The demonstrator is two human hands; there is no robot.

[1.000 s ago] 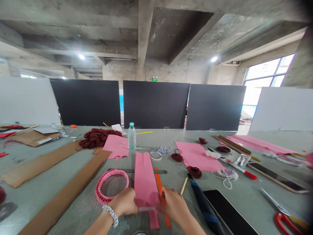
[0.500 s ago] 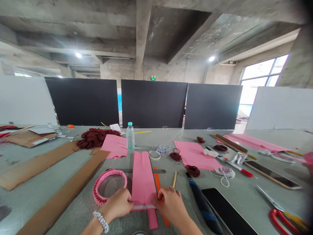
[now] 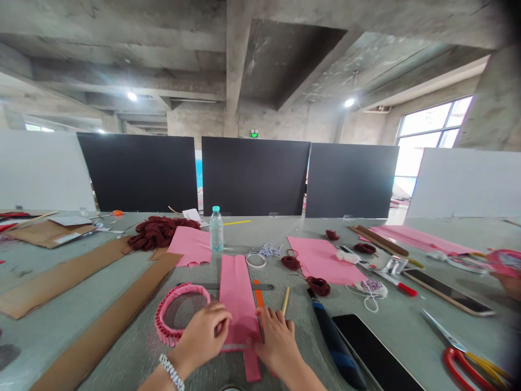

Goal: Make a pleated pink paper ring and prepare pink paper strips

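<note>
The person's left hand [image 3: 208, 328] is curled over the left edge of a pink strip [image 3: 236, 293], its finger and thumb tips close together; whether they pinch anything cannot be told. The right hand [image 3: 279, 335] lies at the strip's right edge, back upward, its fingers slightly apart; its thumb is blurred, so a pinch there cannot be confirmed. The strip lies on the worktop [image 3: 203, 372] between the hands and reaches away beyond both. A whitish band [image 3: 235, 346] crosses its near end, running out of sight towards the right thumb. A narrow pink piece [image 3: 253, 367] extends nearer the person from that end; how the two join is unclear.

Left of the strip, a pink ring [image 3: 161, 314] has its near right part covered by the left hand. A bracelet [image 3: 171, 371] on the left wrist is cut off by the lower edge. Beyond the hands, a grey ruler [image 3: 266, 287] shows on both sides of the strip, its middle hidden. An orange strip [image 3: 259, 296] is partly covered by the right hand, and a thin wooden stick [image 3: 286, 300] stands out just past its fingers. To the right of that hand lie a dark blue tool [image 3: 337, 345] and a black phone [image 3: 376, 353], which is cut off below. Only the top of a round object [image 3: 232, 388] shows near the left wrist. Far right of the right hand, another person's hand [image 3: 509, 285] is mostly out of view.
</note>
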